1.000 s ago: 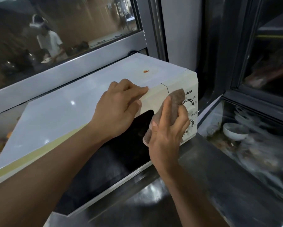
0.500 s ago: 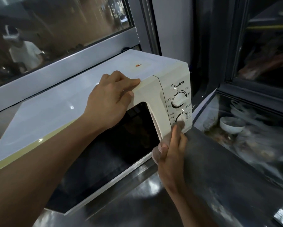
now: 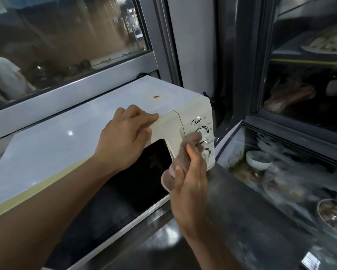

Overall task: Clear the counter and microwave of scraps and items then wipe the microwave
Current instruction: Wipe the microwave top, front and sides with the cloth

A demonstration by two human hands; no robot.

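Dark, glossy steel counter [image 3: 251, 221] runs along the foreground, backed by a grey-framed window [image 3: 66, 36] on the left and a glass-fronted display case [image 3: 308, 78] on the right. The cream microwave [image 3: 86, 123] sits on the counter against the window frame, door closed, dark door glass facing you, control panel at its right end. One small orange spot [image 3: 156, 96] marks the white top, near the back right. Your left hand [image 3: 124, 137] rests on the front top edge of the microwave, just left of the control panel, fingers laid flat over the top and thumb down against the door face; it braces the casing and grips nothing. Your right hand [image 3: 191, 184] holds a brown cloth [image 3: 183, 158], thumb and curled fingers pinching the bunched fabric. The cloth's upper end is pressed to the control panel, touching the upper dial [image 3: 201, 131] and hanging down beside the lower dial [image 3: 207, 152]. Right of the microwave, behind the case glass, a white bowl [image 3: 258, 159] stands among blurred dishes; their contents are not legible. A round dish [image 3: 333, 215] of dark pieces lies nearer the right edge.
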